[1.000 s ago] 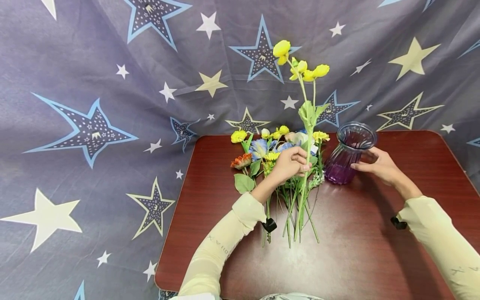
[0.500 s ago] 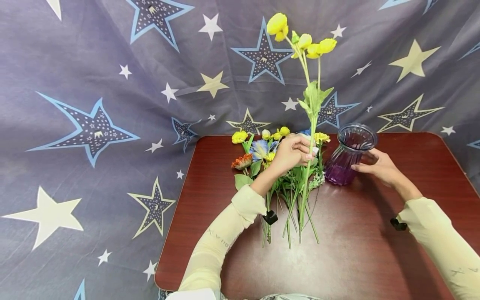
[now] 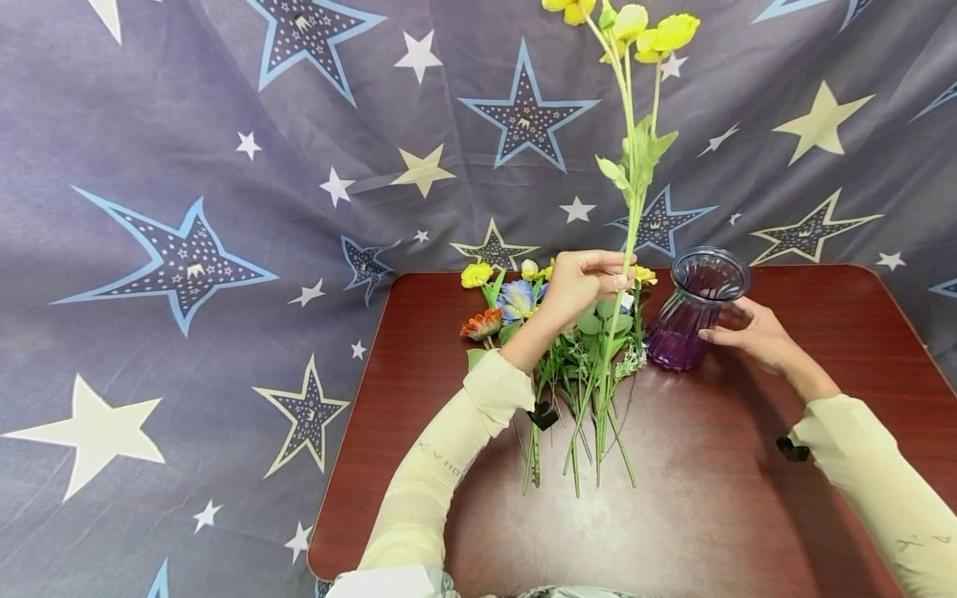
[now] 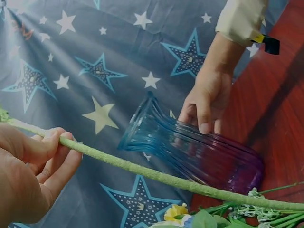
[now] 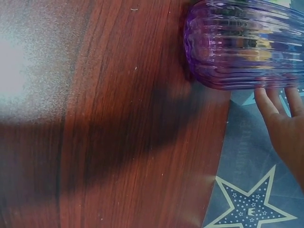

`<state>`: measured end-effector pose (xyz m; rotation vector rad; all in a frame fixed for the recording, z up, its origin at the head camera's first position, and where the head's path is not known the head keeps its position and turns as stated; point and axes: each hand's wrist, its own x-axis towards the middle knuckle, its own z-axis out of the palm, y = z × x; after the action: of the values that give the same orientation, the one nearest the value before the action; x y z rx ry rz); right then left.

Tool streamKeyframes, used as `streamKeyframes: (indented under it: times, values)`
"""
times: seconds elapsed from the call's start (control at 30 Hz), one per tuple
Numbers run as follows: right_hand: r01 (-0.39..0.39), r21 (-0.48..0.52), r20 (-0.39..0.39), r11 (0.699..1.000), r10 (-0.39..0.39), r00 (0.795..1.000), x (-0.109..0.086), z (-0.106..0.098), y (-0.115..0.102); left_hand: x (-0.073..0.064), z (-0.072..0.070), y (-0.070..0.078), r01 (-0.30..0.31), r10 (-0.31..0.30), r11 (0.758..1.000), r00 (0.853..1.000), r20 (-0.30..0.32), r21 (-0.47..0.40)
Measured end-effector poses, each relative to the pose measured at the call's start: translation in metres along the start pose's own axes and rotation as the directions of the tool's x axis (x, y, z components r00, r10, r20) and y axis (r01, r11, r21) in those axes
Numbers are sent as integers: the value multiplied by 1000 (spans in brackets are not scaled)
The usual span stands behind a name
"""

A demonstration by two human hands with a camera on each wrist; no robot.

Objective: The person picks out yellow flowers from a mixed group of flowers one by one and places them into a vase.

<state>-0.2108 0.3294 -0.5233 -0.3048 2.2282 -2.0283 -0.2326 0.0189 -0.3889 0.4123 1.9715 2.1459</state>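
Observation:
My left hand (image 3: 583, 286) pinches the green stem (image 4: 142, 171) of a tall artificial yellow flower (image 3: 673, 35) between thumb and fingers. The flower stands nearly upright, its topmost bloom cut off by the head view's upper edge. The lower stem passes in front of the pile of flowers. To the right, a ribbed glass vase (image 3: 684, 320), bluish at the flared rim and purple at the base, stands on the table. My right hand (image 3: 758, 336) holds the vase's right side, thumb in front; in the right wrist view its fingertips (image 5: 260, 95) are against the glass.
Several artificial flowers lie piled on the dark red wooden table (image 3: 673, 515), among them an orange bloom (image 3: 482, 324) and a blue one (image 3: 516, 299), stems toward the near edge. A grey star-patterned cloth (image 3: 224, 374) hangs behind and to the left.
My left hand has raised the yellow flower and carried it slightly right, and its blooms have risen to the frame's top. The right hand and the vase have stayed in place.

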Motion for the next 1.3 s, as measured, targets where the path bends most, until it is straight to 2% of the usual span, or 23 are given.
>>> streamKeyframes:
  times: [0.5, 0.7, 1.03, 1.3]
  values:
    - [14, 48, -4, 999, -13, 1000, 2, -1, 6, 15, -7, 24, -60, 60, 998, 998, -8, -29]
    - [-20, -34, -17, 999, 20, 1000, 1, -1, 5, 18, -10, 33, -129, 130, 991, 992, 11, -47]
    - [-80, -131, -40, 988, 75, 996, 3, -9, 1, 22, -12, 48, -189, 192, 981, 980, 56, -49]
    - [-90, -151, -43, 984, 84, 996, 4, -9, 2, 25, -13, 63, -182, 186, 981, 981, 52, -60]
